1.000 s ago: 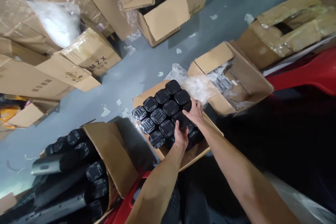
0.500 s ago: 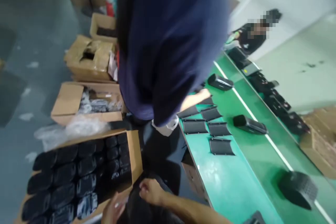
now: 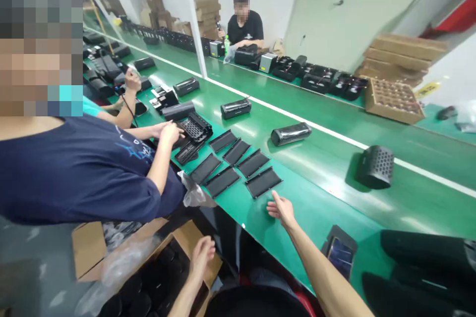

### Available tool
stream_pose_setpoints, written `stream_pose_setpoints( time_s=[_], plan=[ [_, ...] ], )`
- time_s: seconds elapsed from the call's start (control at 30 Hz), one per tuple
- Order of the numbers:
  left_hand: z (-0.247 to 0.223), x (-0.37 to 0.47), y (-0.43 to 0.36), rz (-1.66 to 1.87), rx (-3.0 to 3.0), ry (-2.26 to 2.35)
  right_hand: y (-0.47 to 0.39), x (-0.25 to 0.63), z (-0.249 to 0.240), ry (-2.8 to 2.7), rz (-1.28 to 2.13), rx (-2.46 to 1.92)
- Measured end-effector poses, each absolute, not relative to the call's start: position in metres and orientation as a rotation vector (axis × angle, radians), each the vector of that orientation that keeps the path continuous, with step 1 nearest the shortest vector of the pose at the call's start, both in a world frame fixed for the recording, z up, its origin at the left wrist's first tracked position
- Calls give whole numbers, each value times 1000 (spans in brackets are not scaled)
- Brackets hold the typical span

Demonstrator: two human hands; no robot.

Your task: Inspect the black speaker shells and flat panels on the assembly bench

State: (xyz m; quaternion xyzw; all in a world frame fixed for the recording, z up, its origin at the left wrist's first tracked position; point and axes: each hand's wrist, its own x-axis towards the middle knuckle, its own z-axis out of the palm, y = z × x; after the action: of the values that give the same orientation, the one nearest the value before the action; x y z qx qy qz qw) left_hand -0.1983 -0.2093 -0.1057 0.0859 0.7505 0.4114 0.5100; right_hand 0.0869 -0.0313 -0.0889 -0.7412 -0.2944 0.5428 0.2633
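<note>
My right hand [image 3: 281, 209] hovers over the green table with its fingers stretched out and nothing in them. Just beyond its fingertips lies a black curved panel [image 3: 263, 182], the nearest of several similar panels. Down beside the table edge is my left hand [image 3: 203, 252], empty, with fingers loosely bent. It hangs in front of an open cardboard box [image 3: 186, 237] packed with black rounded parts [image 3: 159, 270]. A phone-like device [image 3: 340, 255] rests on the table to the right of my right forearm.
A co-worker in a navy shirt [image 3: 92, 173] stands close on my left, hands on a black perforated housing [image 3: 195, 129]. Black cylindrical speakers [image 3: 291, 133] are spaced along the green belt. Large black housings [image 3: 427, 257] stand at right. Another person [image 3: 245, 27] sits across.
My view has swung up and right from the floor boxes toward the table. My right hand has moved from near the box to over the table; my left stays near the box.
</note>
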Motion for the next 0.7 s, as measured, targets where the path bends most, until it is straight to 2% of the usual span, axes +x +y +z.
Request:
stream_pose_setpoints(
  time_s=[0.17, 0.33, 0.43, 0.57, 0.7],
  plan=[
    [-60, -146, -99, 1093, 501, 1529, 13, 83, -89, -826, 1503, -2036],
    [-29, -111, -39, 1013, 688, 1465, 13, 132, -48, -1192, 1516, -1993],
    [-12, -93, -11, 798, 600, 1362, -1, 169, -14, -1440, 1588, -1845],
    [2, -62, 9, 288, 456, 951, -24, 196, 31, -1586, 1743, -1658],
    [6, -49, 2, 192, 507, 834, -61, 203, 52, -1453, 1724, -1585]
  ],
)
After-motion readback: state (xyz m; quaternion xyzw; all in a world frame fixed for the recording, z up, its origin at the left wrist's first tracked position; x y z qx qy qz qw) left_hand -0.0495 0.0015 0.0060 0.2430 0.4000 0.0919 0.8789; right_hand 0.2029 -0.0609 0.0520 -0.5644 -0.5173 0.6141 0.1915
